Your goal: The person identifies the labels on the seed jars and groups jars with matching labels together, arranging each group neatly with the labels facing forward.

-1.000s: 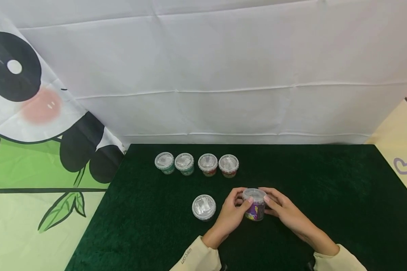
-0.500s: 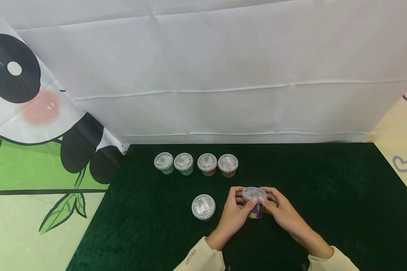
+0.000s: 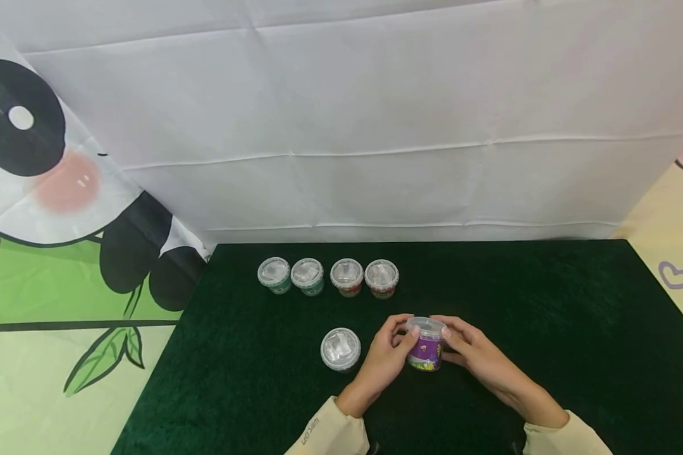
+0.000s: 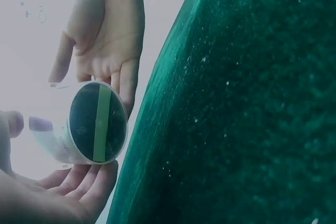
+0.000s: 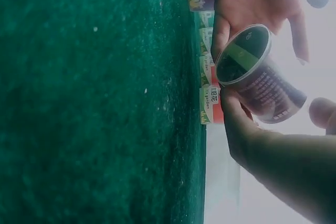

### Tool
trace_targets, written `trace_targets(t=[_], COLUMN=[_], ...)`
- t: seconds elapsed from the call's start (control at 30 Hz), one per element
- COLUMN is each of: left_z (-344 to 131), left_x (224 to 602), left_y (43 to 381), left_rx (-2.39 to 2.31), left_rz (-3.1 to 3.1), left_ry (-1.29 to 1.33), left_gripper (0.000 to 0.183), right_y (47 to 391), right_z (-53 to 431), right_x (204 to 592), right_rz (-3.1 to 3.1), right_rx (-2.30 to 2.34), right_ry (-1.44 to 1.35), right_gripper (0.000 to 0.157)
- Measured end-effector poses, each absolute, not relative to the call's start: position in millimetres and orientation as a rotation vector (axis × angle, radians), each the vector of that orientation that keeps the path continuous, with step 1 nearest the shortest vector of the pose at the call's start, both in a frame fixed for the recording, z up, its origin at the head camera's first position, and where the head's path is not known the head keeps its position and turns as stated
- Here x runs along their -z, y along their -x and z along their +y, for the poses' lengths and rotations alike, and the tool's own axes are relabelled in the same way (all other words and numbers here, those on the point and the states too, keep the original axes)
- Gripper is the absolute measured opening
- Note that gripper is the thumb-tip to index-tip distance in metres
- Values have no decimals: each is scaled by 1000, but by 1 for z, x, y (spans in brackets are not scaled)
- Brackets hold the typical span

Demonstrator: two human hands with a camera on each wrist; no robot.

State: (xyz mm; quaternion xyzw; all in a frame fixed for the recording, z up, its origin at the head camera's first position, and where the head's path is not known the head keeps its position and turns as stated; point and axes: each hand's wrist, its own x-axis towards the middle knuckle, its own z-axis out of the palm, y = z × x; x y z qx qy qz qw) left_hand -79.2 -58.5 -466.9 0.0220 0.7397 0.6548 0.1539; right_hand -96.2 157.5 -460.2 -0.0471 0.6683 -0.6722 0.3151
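Both hands hold a small clear plastic tub with a purple printed label [image 3: 425,351], raised over the green cloth. My left hand [image 3: 380,357] grips its left side, the thumb near the rim. On the other side my right hand [image 3: 486,363] grips it with thumb and fingers. A clear lid covers the tub. Seen from below in the left wrist view, the round base of the tub [image 4: 97,123] has a pale green strip across it. The right wrist view shows small print on the tub's dark side [image 5: 270,94].
Another lidded tub [image 3: 340,349] stands left of my left hand. Farther back is a row: two green-labelled tubs [image 3: 307,275] on the left, two red-labelled tubs [image 3: 382,278] to their right. Dark green cloth [image 3: 546,303] covers the table, with a white curtain [image 3: 375,126] behind.
The held tub has turned, so more of its purple label faces me. My thumbs came together at the front and have moved apart again. The standing tubs stay in place.
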Motion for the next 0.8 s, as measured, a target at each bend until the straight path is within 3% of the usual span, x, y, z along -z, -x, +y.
trace_targets(t=[0.8], left_z=[-48], left_x=[467], left_y=[74], left_rx=[-1900], left_rz=[2377], left_ry=[-36], left_gripper=[43], right_y=[87], right_z=[134], right_x=[456], right_rz=[2057], right_rx=[1718], right_ry=[13], right_gripper=[59])
